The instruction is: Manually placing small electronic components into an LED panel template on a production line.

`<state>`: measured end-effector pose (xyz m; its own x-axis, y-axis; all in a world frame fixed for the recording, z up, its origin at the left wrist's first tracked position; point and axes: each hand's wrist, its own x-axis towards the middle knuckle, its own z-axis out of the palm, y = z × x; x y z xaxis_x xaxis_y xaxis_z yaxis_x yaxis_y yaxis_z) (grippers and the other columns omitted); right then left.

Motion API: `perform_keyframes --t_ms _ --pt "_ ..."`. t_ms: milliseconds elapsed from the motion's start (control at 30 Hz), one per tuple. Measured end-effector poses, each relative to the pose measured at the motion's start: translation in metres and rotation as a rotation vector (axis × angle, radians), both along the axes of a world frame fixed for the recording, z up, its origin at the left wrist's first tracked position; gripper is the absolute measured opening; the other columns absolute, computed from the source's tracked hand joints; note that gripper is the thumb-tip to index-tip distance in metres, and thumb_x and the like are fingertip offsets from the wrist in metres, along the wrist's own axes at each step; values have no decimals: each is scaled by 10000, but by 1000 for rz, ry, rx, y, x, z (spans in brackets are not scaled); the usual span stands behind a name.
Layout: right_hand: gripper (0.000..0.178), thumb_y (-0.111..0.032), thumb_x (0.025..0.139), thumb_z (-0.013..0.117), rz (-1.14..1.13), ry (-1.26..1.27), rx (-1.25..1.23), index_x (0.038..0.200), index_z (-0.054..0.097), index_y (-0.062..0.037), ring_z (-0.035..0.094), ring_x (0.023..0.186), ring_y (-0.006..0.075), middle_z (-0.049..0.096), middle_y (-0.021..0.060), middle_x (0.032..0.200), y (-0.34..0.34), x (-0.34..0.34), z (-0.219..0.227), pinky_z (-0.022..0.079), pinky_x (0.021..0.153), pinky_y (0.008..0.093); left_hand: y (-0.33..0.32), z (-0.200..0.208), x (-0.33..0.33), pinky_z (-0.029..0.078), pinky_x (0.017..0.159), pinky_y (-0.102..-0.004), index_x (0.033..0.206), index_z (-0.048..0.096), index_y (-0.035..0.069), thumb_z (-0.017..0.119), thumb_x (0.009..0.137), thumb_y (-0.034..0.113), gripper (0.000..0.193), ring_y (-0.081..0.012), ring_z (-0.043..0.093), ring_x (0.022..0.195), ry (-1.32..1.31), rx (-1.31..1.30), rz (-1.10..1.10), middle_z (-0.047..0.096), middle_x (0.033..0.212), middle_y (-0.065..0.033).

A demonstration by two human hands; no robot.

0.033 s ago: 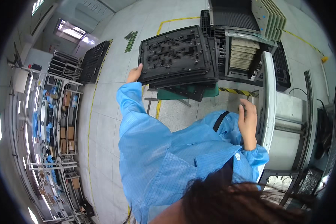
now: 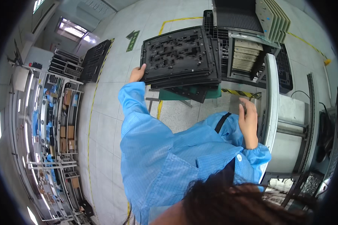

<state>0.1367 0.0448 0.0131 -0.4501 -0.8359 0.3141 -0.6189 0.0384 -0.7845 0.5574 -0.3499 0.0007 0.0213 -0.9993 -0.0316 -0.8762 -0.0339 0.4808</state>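
Note:
My left hand [image 2: 138, 73] grips the near left corner of a black fixture plate [image 2: 176, 54] with many cut-outs and small knobs. The thumb lies on the plate's top; the fingers beneath are hidden. That plate is uppermost in an uneven stack of similar black plates [image 2: 199, 95], some turned askew. Under the stack shows a green surface [image 2: 169, 94]. My right hand [image 2: 248, 122] hangs in the air beside a pale metal rail [image 2: 269, 101], its fingers loosely curved and apart, with nothing in it.
Behind the stack at right, a rack [image 2: 248, 58] holds several pale boards, near black pallets [image 2: 285, 75]. More upright boards [image 2: 276, 20] stand above it. Machine framing [image 2: 289, 112] runs along my right. Far left are shelves with cartons [image 2: 67, 138] and another black pallet [image 2: 95, 60].

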Motion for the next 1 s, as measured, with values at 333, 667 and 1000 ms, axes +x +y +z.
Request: perform_keyframes --t_ms 333,667,1000 --pt "253 -32 911 573 185 -32 48 1156 620 5 558 1112 383 630 196 1150 -59 13 3 448 959 414 -27 -6 31 518 809 -401 945 733 -9 748 794 172 236 -296 698 881 -77 -6 -49 725 908 -190" --pt "372 -238 997 578 211 -630 -26 1303 556 -27 580 1142 197 624 77 1199 -121 0 -45 445 984 304 24 84 0 546 826 -292 1097 563 -92 593 812 -59 288 -226 676 908 926 206 -112 669 1053 -159" --pt "709 -598 947 524 225 -1257 107 1359 527 -21 525 1202 199 570 95 1308 -58 -45 11 444 984 364 158 182 -112 385 1124 -444 1441 362 -58 517 815 46 653 -378 489 1304 1253 435 -636 444 1456 -249"
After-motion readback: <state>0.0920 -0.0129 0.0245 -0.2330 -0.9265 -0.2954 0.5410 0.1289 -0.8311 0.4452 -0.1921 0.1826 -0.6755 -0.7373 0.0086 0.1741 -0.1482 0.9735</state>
